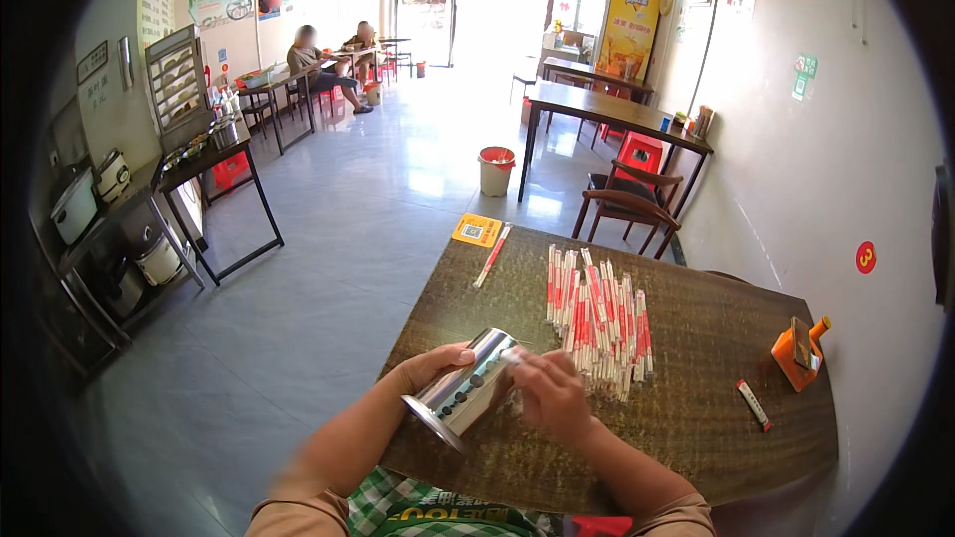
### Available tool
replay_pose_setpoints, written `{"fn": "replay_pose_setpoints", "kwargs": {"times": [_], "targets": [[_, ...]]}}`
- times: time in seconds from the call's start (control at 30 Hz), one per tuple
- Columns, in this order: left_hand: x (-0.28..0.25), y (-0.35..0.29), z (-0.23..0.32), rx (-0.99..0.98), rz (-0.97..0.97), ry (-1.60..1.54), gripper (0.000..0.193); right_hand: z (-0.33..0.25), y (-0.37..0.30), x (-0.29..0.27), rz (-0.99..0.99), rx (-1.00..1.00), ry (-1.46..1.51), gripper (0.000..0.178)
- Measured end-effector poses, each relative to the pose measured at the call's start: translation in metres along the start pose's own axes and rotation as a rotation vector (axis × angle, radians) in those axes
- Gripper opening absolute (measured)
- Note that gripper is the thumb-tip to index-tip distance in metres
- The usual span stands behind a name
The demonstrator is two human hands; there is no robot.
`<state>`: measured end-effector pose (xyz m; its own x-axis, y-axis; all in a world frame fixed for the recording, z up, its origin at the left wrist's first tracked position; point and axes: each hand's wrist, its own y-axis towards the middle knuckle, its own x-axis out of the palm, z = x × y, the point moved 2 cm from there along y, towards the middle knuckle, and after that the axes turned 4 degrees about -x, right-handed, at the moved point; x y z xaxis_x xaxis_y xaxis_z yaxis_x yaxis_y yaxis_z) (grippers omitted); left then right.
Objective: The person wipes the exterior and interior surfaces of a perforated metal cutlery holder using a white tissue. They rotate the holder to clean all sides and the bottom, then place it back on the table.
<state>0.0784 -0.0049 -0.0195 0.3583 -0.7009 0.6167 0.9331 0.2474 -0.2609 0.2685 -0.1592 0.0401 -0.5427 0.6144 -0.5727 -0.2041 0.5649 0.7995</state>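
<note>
Can: the shiny metal can [468,390] is tipped over the table's [716,338] near left part, wide rim down.
Left hand [438,365]: wrapped around the can, holding it tight.
Right hand [550,388]: fingers bent by the can's top end; blurry, so I can't tell if they grip anything.
Chopsticks [597,323]: a messy pile in red and white wrappers, beyond the right hand.

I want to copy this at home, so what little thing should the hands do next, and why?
Probably tighten the left hand on the shiny silver metal cylinder to steady it. It's held tilted, and the fingers of the right hand are close by its upper end, where they might push it. They're too blurred to show what they hold.
</note>
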Motion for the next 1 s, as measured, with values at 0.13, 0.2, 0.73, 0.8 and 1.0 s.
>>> {"fn": "replay_pose_setpoints", "kwargs": {"times": [0.13, 0.2, 0.73, 0.8, 1.0], "targets": [[-0.003, -0.004, -0.001, -0.031, -0.020, -0.045, 0.066, -0.019, 0.001, 0.004, -0.051, -0.092, 0.034, 0.021], [-0.005, -0.006, -0.002, -0.042, -0.010, -0.037, 0.065, -0.015, 0.007, 0.000, -0.060, -0.052, 0.001, 0.022], [0.005, -0.003, 0.005, -0.023, -0.030, -0.020, 0.067, 0.004, -0.003, 0.004, 0.014, 0.125, -0.036, 0.027], [0.006, -0.003, 0.003, -0.035, -0.053, -0.055, 0.066, -0.016, -0.012, 0.013, -0.029, -0.037, 0.012, 0.026], [0.005, -0.006, 0.003, -0.029, -0.023, -0.095, 0.060, -0.016, -0.008, 0.014, -0.049, -0.131, 0.070, 0.021]]}}
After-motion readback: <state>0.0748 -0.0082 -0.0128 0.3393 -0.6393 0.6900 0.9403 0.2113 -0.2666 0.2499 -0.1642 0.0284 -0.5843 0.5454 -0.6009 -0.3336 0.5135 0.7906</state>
